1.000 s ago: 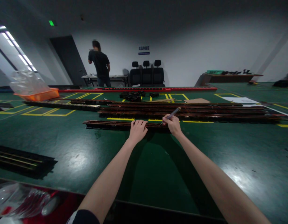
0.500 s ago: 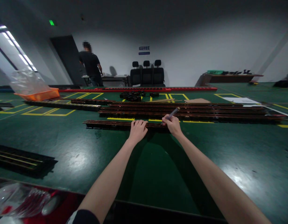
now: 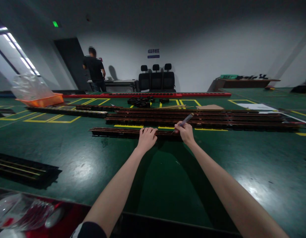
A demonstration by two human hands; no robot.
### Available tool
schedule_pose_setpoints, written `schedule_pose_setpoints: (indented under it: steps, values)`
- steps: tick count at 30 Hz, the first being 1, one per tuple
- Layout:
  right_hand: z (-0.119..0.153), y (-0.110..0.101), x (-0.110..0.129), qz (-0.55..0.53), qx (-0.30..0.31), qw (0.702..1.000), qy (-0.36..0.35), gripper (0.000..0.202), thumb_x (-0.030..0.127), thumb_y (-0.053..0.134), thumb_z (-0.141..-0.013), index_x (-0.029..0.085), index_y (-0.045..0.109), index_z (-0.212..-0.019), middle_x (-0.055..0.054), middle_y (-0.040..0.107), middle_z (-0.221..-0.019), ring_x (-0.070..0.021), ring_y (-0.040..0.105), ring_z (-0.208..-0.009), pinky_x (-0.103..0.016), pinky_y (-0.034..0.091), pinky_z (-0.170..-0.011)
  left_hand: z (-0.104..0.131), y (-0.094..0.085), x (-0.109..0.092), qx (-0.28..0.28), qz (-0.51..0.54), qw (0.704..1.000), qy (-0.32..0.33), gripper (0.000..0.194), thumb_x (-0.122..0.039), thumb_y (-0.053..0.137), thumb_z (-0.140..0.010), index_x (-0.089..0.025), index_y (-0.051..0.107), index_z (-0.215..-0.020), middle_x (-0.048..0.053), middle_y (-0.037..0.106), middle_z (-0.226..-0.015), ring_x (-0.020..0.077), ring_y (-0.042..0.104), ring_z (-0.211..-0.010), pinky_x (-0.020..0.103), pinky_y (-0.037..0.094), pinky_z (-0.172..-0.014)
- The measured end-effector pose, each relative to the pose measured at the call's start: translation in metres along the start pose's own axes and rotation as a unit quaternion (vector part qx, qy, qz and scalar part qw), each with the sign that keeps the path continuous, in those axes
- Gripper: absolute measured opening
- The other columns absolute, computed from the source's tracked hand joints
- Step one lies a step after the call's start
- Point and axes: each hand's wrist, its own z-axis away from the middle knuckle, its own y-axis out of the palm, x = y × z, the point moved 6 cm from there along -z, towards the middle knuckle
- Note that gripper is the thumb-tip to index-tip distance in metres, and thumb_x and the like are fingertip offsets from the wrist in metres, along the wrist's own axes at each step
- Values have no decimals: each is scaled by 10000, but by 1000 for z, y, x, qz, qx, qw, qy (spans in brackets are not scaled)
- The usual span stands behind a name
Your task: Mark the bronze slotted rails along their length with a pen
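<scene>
A dark, slotted rail [image 3: 115,132] with coppery edges lies across the green table in front of me. My left hand [image 3: 147,137] rests over its middle, fingers bent across the top and holding it. In my right hand [image 3: 185,131] is a slim pen [image 3: 187,118] with a greyish barrel, gripped like a writing tool. Its tip points down and left at the rail near its right end; whether it touches cannot be made out. Part of the rail is hidden behind both hands.
Several longer rails [image 3: 232,119] lie side by side just beyond. Another dark piece [image 3: 23,170] is at the near left. Farther back are an orange bin [image 3: 45,100] with plastic bags, black parts [image 3: 140,101] and cardboard [image 3: 209,107]. A person [image 3: 94,71] stands behind the table.
My right hand and the pen have shifted slightly to the right along the rail. My left hand stays in place. The person at the back has turned and leaned a little left.
</scene>
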Motion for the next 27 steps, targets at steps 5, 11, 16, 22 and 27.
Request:
schedule_pose_setpoints:
  steps: [5,11,16,22,27]
  values:
    - [1,1,3,11,7,1000,-1,201,363,568,-678,189,576,-577,-8,556,-475,-167,547,-484,-294,443,-561,0,0,-1,-5,-10,1000,2,362,-212,395,-891,-213,569,-1208,69,636,-1163,238,535,-1116,455,325,-1033]
    - [3,5,5,5,21,1000,-4,211,372,572,-684,186,585,-585,-4,558,-482,-166,555,-502,-290,444,-574,0,-1,-1,-7,-14,1000,1,375,-181,387,-886,-203,566,-1215,65,634,-1168,233,530,-1124,453,317,-1040]
    - [3,7,6,5,23,1000,-10,208,364,569,-691,186,584,-584,-4,560,-491,-162,551,-503,-287,435,-570,0,0,-1,-3,-15,1000,0,388,-158,381,-879,-210,564,-1217,68,631,-1177,234,528,-1129,459,314,-1043]
    - [3,7,2,-6,29,1000,-6,216,372,574,-703,185,584,-596,-3,560,-495,-166,559,-507,-298,450,-582,0,1,-3,-1,-10,1000,0,401,-145,376,-875,-209,566,-1222,69,630,-1179,229,525,-1135,450,309,-1052]
    - [3,8,1,-4,35,999,-7,211,371,569,-710,186,587,-612,-5,562,-502,-171,566,-516,-303,459,-589,0,2,-3,1,-13,1000,4,422,-128,375,-866,-202,562,-1237,72,627,-1193,229,518,-1150,459,302,-1062]
